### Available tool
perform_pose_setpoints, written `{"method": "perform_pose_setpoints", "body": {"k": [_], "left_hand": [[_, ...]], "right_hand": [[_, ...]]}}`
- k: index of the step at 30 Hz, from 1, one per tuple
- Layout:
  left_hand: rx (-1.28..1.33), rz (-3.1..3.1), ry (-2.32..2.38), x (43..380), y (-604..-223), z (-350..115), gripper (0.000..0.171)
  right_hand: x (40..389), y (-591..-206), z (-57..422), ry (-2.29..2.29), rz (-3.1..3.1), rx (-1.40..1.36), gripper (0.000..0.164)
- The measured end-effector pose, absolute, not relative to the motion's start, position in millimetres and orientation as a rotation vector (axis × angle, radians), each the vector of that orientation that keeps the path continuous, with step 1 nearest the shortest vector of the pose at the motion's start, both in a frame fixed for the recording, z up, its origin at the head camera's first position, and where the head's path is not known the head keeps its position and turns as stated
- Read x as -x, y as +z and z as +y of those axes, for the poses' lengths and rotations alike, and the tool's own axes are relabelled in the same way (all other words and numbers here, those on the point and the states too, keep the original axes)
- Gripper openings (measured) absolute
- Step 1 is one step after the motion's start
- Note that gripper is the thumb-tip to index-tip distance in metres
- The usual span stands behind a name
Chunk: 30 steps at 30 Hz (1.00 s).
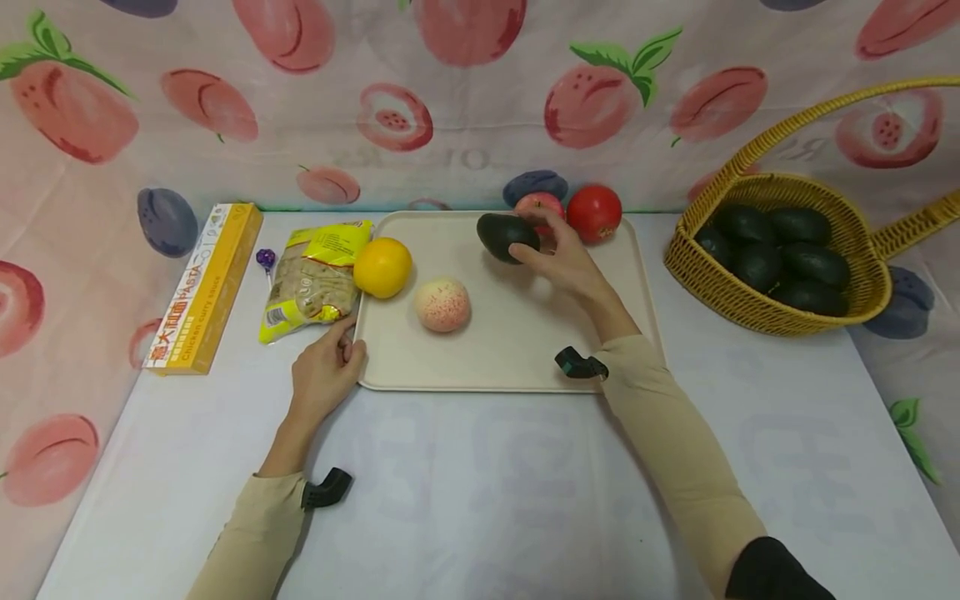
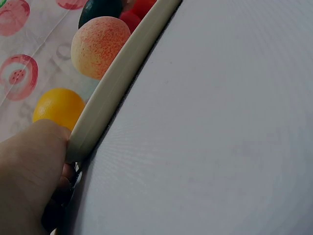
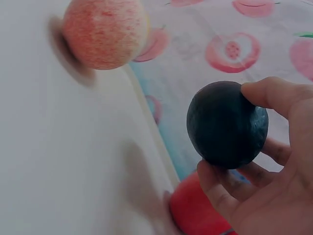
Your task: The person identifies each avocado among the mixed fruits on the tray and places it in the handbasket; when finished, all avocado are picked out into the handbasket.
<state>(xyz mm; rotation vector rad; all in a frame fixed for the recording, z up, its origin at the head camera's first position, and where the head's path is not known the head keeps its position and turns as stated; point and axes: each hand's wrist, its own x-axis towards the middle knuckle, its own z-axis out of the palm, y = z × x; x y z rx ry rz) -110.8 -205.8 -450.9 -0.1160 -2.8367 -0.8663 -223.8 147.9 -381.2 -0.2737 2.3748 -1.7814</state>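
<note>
My right hand (image 1: pixel 562 262) holds a dark green avocado (image 1: pixel 504 237) between thumb and fingertips over the beige tray (image 1: pixel 517 358). In the right wrist view the avocado (image 3: pixel 225 125) hangs clear of the tray, its shadow below. My left hand (image 1: pixel 324 371) grips the tray's left rim, thumb along the edge; its other fingers are partly hidden in the left wrist view. On the tray lie a speckled peach (image 1: pixel 442 305) and, at the left edge, a yellow-orange round fruit (image 1: pixel 382 267). A red apple (image 1: pixel 538 204), partly behind my right hand, and a round red fruit (image 1: pixel 594 213) sit at the back right.
Right of the tray stands a wicker basket (image 1: pixel 690 258) with several avocados and a tall handle. To the left lie a yellow packet (image 1: pixel 311 279), a purple lollipop (image 1: pixel 266 259) and a pasta box (image 1: pixel 206 292). Fruit-printed cloth (image 1: pixel 465 117) hangs behind.
</note>
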Motion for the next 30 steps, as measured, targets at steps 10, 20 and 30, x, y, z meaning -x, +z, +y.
{"method": "perform_pose_setpoints", "body": {"k": [10, 20, 30], "left_hand": [[0.116, -2.84, -0.862, 111, -454, -205, 0.034], [0.105, -2.837, -0.861, 111, -451, -208, 0.035], [0.108, -2.835, -0.862, 112, -453, -207, 0.036]], "right_hand": [[209, -381, 175, -1.895, 2.374, 0.299, 0.056], [199, -373, 194, -1.839, 2.448, 0.255, 0.058], [187, -368, 217, -1.829, 2.488, 0.251, 0.055]]}}
